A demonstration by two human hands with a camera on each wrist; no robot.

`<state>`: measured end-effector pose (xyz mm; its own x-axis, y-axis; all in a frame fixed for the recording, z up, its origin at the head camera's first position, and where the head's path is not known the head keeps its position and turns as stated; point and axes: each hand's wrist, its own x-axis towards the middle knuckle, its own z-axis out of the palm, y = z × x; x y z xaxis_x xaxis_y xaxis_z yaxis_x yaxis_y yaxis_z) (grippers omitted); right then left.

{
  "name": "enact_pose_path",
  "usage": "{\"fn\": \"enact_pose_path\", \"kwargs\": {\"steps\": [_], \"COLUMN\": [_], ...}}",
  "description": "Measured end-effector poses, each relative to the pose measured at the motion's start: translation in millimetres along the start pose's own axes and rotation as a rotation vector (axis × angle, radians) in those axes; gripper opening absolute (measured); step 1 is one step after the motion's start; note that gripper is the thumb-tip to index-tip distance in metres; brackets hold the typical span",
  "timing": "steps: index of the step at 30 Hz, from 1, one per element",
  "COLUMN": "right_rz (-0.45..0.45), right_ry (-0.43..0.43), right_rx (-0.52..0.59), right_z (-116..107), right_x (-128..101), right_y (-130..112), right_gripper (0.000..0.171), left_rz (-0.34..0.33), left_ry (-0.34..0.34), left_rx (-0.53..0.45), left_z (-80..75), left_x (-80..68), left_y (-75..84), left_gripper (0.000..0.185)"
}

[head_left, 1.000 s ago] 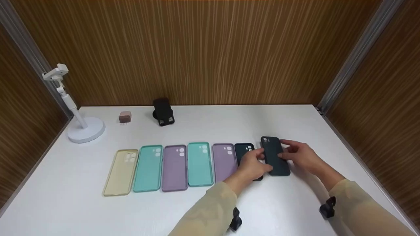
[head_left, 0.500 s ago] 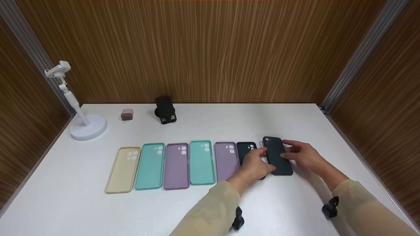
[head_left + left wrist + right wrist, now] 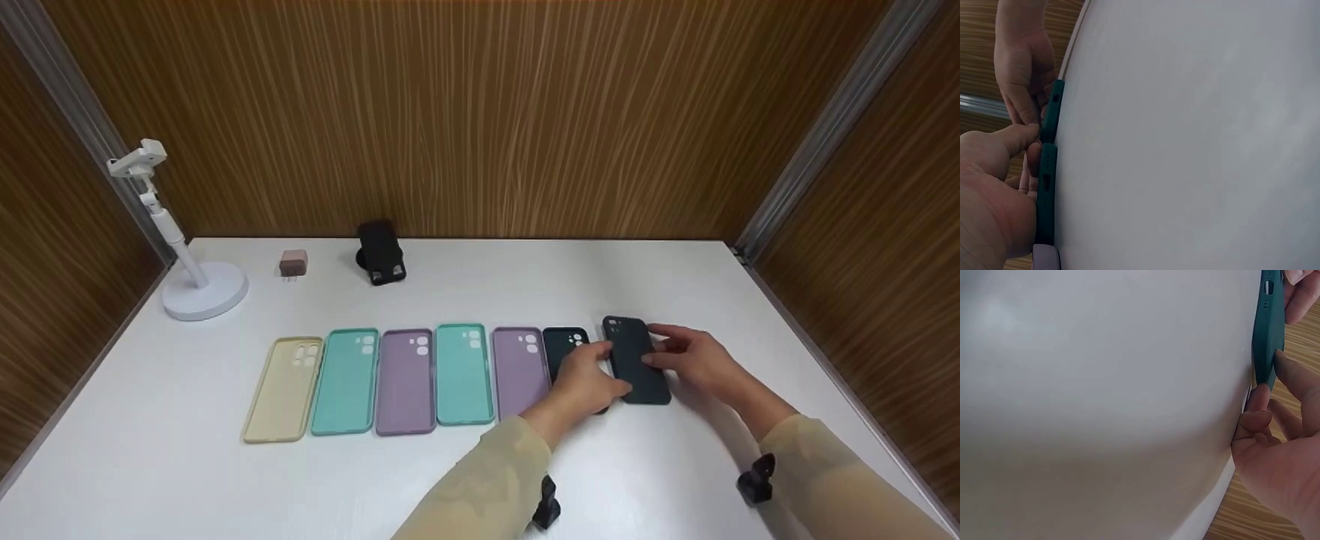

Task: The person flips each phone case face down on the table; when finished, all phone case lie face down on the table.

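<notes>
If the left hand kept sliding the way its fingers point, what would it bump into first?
The left hand points right, toward the dark phone case its fingers already touch. Just past that case is the right hand, holding the other edge. Depth is hard to judge.

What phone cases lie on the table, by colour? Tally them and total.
Yellow case: 1
Teal cases: 2
Purple cases: 2
Dark green cases: 2
Total: 7

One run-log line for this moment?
left hand: holds dark case | right hand: holds it too | row: six cases on table
</notes>
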<state>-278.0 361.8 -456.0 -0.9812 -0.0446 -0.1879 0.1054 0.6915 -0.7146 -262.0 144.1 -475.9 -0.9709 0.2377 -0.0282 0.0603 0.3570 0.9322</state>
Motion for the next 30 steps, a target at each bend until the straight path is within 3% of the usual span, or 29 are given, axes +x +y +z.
{"fn": "enact_pose_path", "kwargs": {"steps": [10,16,20,24,30], "right_rz": [-0.021,-0.007,-0.031,-0.071,-0.148], "right_ry": [0.023,0.02,0.036,0.076,0.102], "right_rx": [-0.021,-0.015,-0.028,-0.027,0.017], "right_z": [0.3,1.7,0.8,0.6,9.8], "right_x": [-5.0,-5.3,-6.2,-10.0,-16.6], "right_y": [1.5,-2.5,-6.1,-14.9,-32.5], "right_gripper": [0.07,0.068,0.066,0.063,0.054], "left_rz": [-0.04,-0.061,-0.042,0.023,0.106], "left_ry": [-0.004,-0.016,-0.019,-0.017,0.005], "left_rx": [0.018,-0.033,-0.072,-0.061,-0.02], "left_z": [3.3,-3.1,-14.0,-32.4,-61.3], "left_x": [-1.7,-4.2,-7.7,-10.1,-10.0], "left_y": [6.2,17.0,24.8,27.0,17.9], "left_gripper": [0.065,0.059,0.052,0.047,0.045]}}
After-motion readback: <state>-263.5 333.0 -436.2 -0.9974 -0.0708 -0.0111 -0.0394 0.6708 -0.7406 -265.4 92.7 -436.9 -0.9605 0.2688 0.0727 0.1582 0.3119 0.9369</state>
